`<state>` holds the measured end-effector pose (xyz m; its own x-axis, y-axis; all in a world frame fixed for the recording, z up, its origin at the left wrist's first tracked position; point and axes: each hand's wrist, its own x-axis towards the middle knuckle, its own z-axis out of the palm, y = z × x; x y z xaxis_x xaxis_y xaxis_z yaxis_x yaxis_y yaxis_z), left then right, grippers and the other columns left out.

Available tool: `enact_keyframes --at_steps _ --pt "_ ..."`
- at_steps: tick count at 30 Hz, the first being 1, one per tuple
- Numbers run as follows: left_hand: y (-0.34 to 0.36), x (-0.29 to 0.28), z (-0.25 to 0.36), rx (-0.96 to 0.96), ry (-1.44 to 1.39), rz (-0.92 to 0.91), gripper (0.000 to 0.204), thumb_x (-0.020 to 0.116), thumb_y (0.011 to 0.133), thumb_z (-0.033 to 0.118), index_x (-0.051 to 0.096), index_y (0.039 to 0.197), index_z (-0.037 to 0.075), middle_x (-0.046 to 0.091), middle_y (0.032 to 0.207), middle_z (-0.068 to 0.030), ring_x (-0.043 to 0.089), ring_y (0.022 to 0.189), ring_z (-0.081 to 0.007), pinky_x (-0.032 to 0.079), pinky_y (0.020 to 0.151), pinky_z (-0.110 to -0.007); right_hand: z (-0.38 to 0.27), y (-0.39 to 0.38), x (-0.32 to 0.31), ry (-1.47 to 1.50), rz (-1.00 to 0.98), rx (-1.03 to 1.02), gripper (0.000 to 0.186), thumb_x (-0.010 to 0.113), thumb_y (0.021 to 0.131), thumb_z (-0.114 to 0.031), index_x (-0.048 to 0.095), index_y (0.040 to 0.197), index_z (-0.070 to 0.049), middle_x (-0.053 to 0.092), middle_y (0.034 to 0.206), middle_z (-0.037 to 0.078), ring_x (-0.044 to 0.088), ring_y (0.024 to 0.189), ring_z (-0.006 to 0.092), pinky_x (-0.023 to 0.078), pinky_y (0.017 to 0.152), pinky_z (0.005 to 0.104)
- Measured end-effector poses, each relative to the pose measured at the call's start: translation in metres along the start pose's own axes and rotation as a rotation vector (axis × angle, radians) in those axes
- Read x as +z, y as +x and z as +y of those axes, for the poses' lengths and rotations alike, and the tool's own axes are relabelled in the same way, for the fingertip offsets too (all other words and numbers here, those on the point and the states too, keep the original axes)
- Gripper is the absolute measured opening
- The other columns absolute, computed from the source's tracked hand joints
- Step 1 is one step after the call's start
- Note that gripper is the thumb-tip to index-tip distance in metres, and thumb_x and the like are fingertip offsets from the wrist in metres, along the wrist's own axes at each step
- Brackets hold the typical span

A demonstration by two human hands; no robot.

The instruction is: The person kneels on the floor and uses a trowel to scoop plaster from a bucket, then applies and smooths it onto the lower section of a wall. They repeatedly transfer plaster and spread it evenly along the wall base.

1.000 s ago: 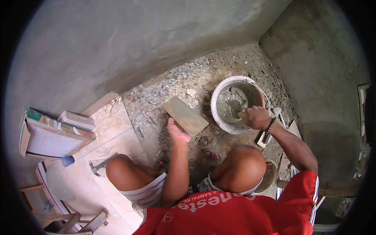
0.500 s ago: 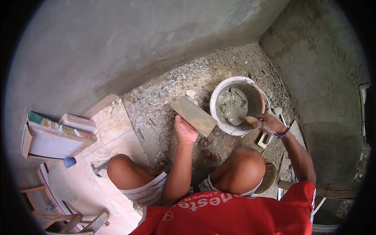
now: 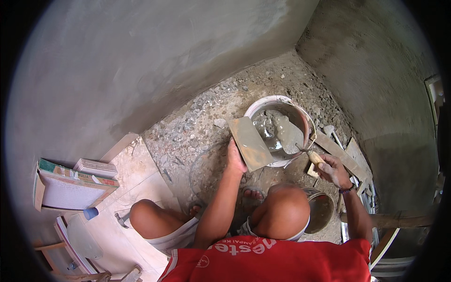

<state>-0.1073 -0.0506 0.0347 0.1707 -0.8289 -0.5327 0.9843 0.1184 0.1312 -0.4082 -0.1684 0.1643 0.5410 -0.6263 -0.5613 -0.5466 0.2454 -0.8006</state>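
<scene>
My left hand (image 3: 236, 159) grips a flat grey rectangular tile (image 3: 249, 143) from underneath, at the front-left rim of a white bucket (image 3: 263, 100) of wet grey mortar. My right hand (image 3: 334, 173) holds a trowel by its wooden handle (image 3: 314, 158); the blade, loaded with a lump of mortar (image 3: 289, 134), is inside or just over the bucket. The tile hides part of the bucket.
A plastered wall (image 3: 155, 61) runs behind rubble flooring (image 3: 202, 122). Tiles (image 3: 96, 167), an open carton (image 3: 75, 188), a blue cup (image 3: 90, 213) and a hammer (image 3: 123, 218) lie left. A second bucket (image 3: 322, 211) is by my right knee, near scrap boards (image 3: 339, 155).
My left hand has moved the tile rightward to the bucket's rim. My right hand has drawn back toward me and right, tilting the trowel handle, with mortar on the blade. The view has shifted slightly.
</scene>
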Motion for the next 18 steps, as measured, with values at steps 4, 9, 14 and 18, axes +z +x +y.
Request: enact_keyframes --at_steps 4,9,14,18 --pt "0.007 0.022 -0.015 -0.078 0.131 -0.06 0.043 0.04 0.094 0.043 0.058 0.113 0.009 0.064 0.103 -0.0084 0.064 0.09 -0.0239 0.053 0.08 -0.041 0.002 -0.018 0.017 0.077 0.125 -0.2 0.036 0.063 0.087 -0.024 0.056 0.115 -0.002 0.06 0.086 0.001 0.054 0.066 0.0063 0.043 0.055 0.0202" --pt "0.004 0.061 -0.021 -0.165 0.271 -0.12 0.046 0.041 0.093 0.042 0.057 0.116 0.005 0.065 0.102 -0.0104 0.064 0.09 -0.0231 0.055 0.078 -0.037 0.031 -0.007 0.03 -0.252 0.453 -0.56 0.044 0.071 0.076 -0.011 0.056 0.115 0.001 0.061 0.103 0.013 0.059 0.093 0.0211 0.045 0.085 0.0323" --pt "-0.023 0.108 -0.021 -0.244 0.223 -0.229 0.048 0.042 0.093 0.042 0.054 0.119 0.004 0.064 0.105 -0.0118 0.064 0.092 -0.0237 0.055 0.079 -0.038 0.023 0.023 0.055 -0.248 0.547 -0.852 0.05 0.074 0.07 -0.005 0.051 0.114 -0.001 0.056 0.096 0.012 0.055 0.087 0.0242 0.045 0.078 0.0355" --pt "-0.038 0.122 -0.019 -0.212 0.195 -0.346 0.051 0.042 0.093 0.044 0.051 0.123 0.003 0.06 0.113 -0.0135 0.063 0.096 -0.0252 0.055 0.081 -0.041 0.011 0.041 0.066 -0.375 0.562 -0.917 0.047 0.07 0.072 -0.007 0.05 0.113 0.0 0.051 0.097 0.015 0.053 0.083 0.0297 0.043 0.076 0.0379"
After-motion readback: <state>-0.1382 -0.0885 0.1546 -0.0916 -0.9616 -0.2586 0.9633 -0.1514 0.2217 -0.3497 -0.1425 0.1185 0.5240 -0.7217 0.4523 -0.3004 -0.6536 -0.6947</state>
